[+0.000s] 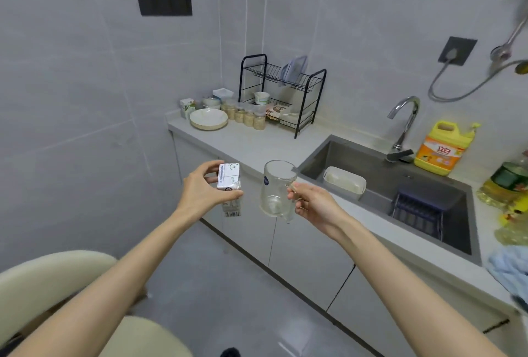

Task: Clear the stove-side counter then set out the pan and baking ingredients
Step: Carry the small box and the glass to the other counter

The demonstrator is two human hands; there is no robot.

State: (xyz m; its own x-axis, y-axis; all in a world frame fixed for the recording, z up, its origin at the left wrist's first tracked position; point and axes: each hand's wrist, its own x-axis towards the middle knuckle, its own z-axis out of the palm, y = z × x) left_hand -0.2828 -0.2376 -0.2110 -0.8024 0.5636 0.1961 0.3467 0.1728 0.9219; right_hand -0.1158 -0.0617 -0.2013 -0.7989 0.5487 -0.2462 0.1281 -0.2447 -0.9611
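The left hand [203, 188] has its thumb and fingers wrapped round a small white paper carton [228, 178] with printed labels, holding it in the air. Just right of those fingers, and not touching the carton, is a clear glass mug [275, 185]. The right hand [315, 206] pinches its handle with curled fingers. Well beyond the left fingers, on the pale grey counter [257, 145], cream round plates [208, 119] sit beside a black wire dish rack [285, 94]. Right of the right fingers, a white rectangular tub [344, 182] lies in the steel sink [371, 161]. A yellow plastic detergent jug [441, 148] stands behind the sink.
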